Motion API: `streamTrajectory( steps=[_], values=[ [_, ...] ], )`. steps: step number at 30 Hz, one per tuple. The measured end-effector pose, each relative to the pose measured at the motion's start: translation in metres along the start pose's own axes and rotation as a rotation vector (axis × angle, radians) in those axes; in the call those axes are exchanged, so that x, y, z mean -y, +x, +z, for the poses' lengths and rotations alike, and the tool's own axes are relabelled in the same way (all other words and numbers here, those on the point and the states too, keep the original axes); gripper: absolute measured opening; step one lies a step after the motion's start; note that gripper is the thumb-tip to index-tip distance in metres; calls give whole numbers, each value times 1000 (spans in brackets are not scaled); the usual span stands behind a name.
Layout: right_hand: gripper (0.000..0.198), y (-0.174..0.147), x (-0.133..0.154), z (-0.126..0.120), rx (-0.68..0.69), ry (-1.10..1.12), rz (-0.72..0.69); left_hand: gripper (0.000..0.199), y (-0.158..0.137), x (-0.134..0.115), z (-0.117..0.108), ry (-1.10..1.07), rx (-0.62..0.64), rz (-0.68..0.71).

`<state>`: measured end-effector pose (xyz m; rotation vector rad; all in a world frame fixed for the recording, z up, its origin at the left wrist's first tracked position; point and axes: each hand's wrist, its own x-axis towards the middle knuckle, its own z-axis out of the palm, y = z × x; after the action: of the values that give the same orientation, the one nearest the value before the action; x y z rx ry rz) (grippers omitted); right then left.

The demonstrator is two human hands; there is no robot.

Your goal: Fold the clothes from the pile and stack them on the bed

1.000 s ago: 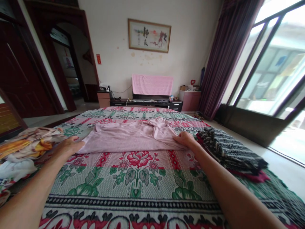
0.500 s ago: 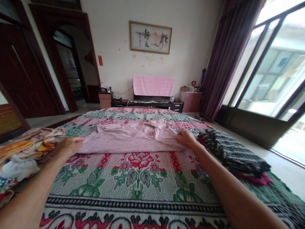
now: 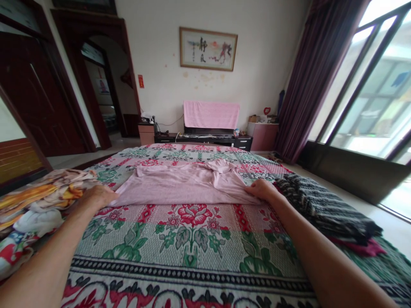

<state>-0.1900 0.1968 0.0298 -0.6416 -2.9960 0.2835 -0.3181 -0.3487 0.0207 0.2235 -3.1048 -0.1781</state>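
Note:
A pale pink shirt (image 3: 180, 186) lies spread crosswise on the flowered bedspread (image 3: 192, 239), its length running from one hand to the other. My left hand (image 3: 102, 196) is closed on the shirt's left end. At the right end, my right hand (image 3: 261, 188) pinches the cloth between thumb and fingers. Some bunched fabric sits on the shirt's upper right part. The near edge of the shirt runs nearly straight between both hands.
Rumpled orange, white and patterned clothes (image 3: 38, 201) lie to the left. A stack with a black-and-white striped garment (image 3: 324, 205) on top is at the right. Beyond the bed stands a low black cabinet (image 3: 208, 140) with a pink towel (image 3: 212, 114) above it.
The view has turned slightly left, so everything sits further right in the picture. Both hands keep their hold on the shirt, which looks almost unchanged.

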Motion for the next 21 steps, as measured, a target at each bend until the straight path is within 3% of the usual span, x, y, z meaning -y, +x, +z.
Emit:
streamTrajectory(
  steps=[3, 10, 14, 21],
  values=[
    [34, 5, -7, 3, 52, 45, -13, 43, -1, 1, -3, 48, 95, -33],
    [35, 14, -12, 6, 0, -1, -127, 52, -8, -3, -9, 96, 91, 28],
    [34, 15, -12, 5, 15, -2, -156, 46, -15, -9, -16, 99, 142, 17],
    [31, 9, -13, 4, -16, -70, -125, 44, -10, -4, -20, 101, 126, -20]
  ],
)
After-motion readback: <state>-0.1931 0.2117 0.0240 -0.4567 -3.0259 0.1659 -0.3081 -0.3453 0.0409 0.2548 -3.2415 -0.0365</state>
